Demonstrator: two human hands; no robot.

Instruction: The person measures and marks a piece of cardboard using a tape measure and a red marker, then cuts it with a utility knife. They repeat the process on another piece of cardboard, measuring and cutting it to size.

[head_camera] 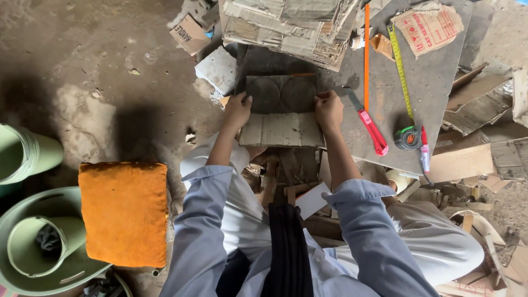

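Cardboard sheet [281,130] lies flat on the grey board [434,82], near edge over the lap; judged light, stiff across the flutes, easily creased, best held at side edges. Left hand [236,111] and right hand [329,110] grip those edges, forearms extended forward, elbows bent

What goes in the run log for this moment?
left hand: grips cardboard piece left edge | right hand: grips right edge | red utility knife: lies beside, untouched
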